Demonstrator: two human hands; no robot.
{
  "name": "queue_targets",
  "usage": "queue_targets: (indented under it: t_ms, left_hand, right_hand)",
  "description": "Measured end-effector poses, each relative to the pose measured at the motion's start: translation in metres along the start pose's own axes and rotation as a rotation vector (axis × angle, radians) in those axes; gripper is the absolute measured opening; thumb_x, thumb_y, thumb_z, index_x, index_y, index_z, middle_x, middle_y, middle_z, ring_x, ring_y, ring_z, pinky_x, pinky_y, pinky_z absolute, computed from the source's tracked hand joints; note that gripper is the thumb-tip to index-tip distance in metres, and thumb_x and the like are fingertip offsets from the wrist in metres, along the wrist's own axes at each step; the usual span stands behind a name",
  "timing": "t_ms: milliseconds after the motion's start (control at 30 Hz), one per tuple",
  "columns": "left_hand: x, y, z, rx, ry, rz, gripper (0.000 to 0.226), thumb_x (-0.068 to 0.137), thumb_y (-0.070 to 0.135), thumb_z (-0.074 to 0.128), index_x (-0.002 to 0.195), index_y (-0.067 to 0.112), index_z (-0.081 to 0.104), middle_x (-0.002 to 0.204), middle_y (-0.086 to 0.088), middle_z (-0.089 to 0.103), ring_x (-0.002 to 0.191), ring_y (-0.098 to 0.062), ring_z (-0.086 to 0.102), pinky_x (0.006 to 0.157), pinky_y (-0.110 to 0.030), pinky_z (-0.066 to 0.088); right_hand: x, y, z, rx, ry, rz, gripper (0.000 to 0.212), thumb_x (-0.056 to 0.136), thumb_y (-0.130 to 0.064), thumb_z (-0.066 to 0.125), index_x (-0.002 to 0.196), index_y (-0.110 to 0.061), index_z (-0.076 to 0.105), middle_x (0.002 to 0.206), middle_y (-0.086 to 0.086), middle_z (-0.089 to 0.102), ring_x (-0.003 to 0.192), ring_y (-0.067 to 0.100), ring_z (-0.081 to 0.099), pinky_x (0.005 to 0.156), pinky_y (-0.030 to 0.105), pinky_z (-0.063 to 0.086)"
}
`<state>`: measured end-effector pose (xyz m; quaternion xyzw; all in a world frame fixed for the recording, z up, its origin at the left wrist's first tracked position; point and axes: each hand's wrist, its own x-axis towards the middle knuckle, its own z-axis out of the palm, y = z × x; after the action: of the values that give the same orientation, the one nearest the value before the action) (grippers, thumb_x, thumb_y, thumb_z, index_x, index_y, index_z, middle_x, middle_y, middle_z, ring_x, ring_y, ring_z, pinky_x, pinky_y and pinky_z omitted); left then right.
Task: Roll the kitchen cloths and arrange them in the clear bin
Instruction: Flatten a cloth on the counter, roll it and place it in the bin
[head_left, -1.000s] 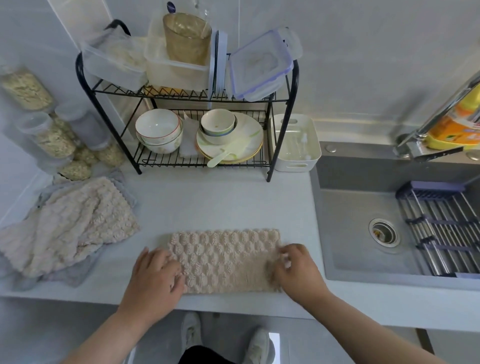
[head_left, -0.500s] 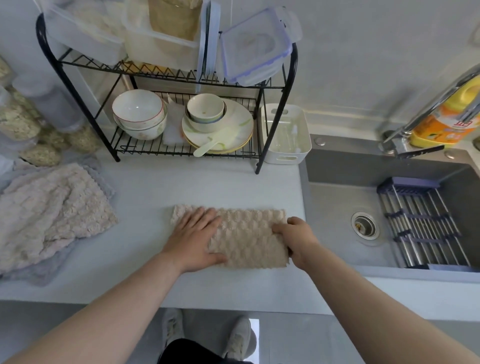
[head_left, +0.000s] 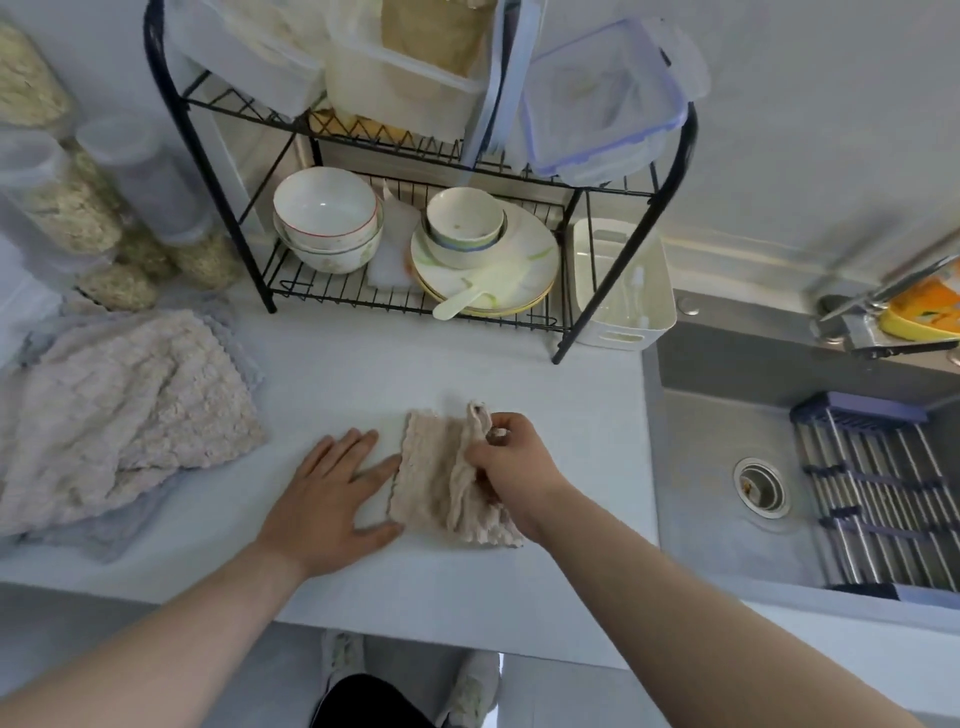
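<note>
A beige textured kitchen cloth (head_left: 428, 478) lies on the white counter near its front edge, partly gathered from its right side. My right hand (head_left: 506, 462) grips the raised, bunched right end of it. My left hand (head_left: 332, 493) lies flat on the counter, fingers straight, touching the cloth's left edge. A pile of more cloths (head_left: 119, 410), beige over pale grey, sits at the left. A white bin (head_left: 623, 288) stands beside the dish rack, at the back right of the counter.
A black wire dish rack (head_left: 415, 218) holds bowls, plates and plastic containers at the back. Jars of grain (head_left: 62, 208) stand at the back left. The sink (head_left: 779, 483) with a roll-up drying rack (head_left: 883, 493) is to the right.
The cloth lay flat and wide under both hands; my right hand has folded its right end leftward and lifted it. My left hand slid off the cloth to its left edge.
</note>
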<state>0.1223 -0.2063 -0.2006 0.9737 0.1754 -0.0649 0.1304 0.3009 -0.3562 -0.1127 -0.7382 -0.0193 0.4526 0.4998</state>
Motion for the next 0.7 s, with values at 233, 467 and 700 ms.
queue_targets:
  t_ms: [233,467,700]
  left_hand:
    - [0.000,-0.002,-0.005,0.006,0.022,0.000,0.077,0.078,0.075,0.044,0.142,0.032,0.043,0.155,-0.007,0.033,0.145,-0.024,0.025,0.116,-0.040,0.007]
    - [-0.003,-0.005,-0.005,-0.034,0.004,-0.002,0.074,0.078,0.070,0.046,0.141,0.030,0.046,0.152,-0.005,0.037,0.142,-0.024,0.032,0.115,-0.040,0.011]
    - [0.004,0.013,-0.022,-0.378,0.295,0.018,0.061,0.089,0.026,0.036,0.146,0.004,0.033,0.157,-0.010,0.021,0.147,-0.021,0.016,0.120,-0.027,0.006]
  right_hand:
    - [0.018,0.007,0.033,-0.079,-0.031,-0.009,0.022,0.077,-0.005,0.059,0.096,-0.015,0.056,0.078,0.005,0.060,0.064,0.018,0.061,0.058,0.031,0.055]
    - [-0.001,0.001,0.016,0.179,-0.200,-0.006,0.035,0.091,-0.003,0.060,0.124,-0.008,0.051,0.096,0.015,0.059,0.071,0.022,0.063,0.065,0.037,0.059]
    - [0.000,0.023,-0.035,-0.192,0.142,0.116,0.015,0.088,-0.015,0.054,0.079,-0.003,0.057,0.077,0.012,0.059,0.064,0.026,0.056,0.066,0.038,0.057]
